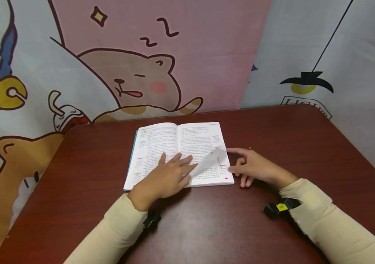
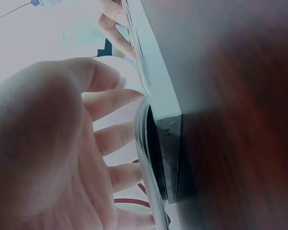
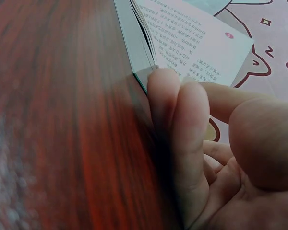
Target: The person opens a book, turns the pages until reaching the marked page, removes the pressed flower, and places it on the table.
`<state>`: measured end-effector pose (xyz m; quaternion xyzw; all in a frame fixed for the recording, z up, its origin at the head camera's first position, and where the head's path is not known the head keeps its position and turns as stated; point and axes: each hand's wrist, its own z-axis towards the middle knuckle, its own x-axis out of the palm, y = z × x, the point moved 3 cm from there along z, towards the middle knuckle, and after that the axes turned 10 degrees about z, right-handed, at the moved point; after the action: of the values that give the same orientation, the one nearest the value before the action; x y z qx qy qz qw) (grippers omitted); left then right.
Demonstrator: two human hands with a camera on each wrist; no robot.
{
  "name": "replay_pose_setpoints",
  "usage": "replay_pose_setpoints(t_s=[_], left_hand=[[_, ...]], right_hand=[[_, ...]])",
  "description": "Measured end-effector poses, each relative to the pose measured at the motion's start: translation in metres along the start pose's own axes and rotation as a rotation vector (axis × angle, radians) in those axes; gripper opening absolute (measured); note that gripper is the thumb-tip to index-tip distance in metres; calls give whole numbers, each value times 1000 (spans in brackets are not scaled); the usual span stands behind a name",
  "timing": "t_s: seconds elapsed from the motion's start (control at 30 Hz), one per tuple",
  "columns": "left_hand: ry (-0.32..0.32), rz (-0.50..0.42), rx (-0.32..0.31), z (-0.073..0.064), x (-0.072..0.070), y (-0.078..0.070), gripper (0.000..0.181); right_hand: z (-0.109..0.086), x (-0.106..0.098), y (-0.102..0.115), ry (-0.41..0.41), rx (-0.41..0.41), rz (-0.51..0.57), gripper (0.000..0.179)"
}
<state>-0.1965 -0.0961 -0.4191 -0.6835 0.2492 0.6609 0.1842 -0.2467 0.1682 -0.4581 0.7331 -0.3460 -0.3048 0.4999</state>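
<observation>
An open book (image 1: 159,141) with printed pages and a teal cover edge lies on the table. The left hand (image 1: 165,179) rests on the lower middle of its pages, fingers spread. At the book's right edge is the right hand (image 1: 256,165), its index finger stretched to the corner of a partly lifted page (image 1: 209,161). The thumb sits lower by the edge, apart from the index finger; the other fingers bend loosely underneath. In the right wrist view, the raised page (image 3: 197,43) slants up beyond the fingertips. The left wrist view shows the palm beside the page block (image 2: 158,72).
The reddish-brown table (image 1: 194,227) extends around the book. Behind it hangs a cloth (image 1: 220,55) with cartoon animals. A black strap device with a yellow label (image 1: 281,207) is on the right wrist, and another dark device (image 1: 152,220) is on the left.
</observation>
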Motion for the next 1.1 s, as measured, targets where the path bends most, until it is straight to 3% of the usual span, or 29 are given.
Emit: replay_pose_setpoints(t_s=[0.17, 0.43, 0.53, 0.7, 0.93, 1.1], left_hand=[[3, 11, -1, -1, 1, 0, 44], [-48, 25, -7, -1, 1, 0, 45], [-98, 19, -15, -1, 0, 0, 49], [-232, 22, 0, 1, -4, 0, 67], [-353, 89, 36, 6, -13, 1, 88], [-405, 177, 95, 7, -17, 0, 79]], right_hand=[[1, 0, -3, 10, -7, -2, 73], [-1, 1, -4, -7, 6, -15, 73], [-1, 2, -3, -3, 2, -19, 72], [-1, 3, -1, 9, -12, -15, 73], [0, 2, 1, 10, -3, -2, 74], [-1, 1, 3, 12, 1, 3, 74]])
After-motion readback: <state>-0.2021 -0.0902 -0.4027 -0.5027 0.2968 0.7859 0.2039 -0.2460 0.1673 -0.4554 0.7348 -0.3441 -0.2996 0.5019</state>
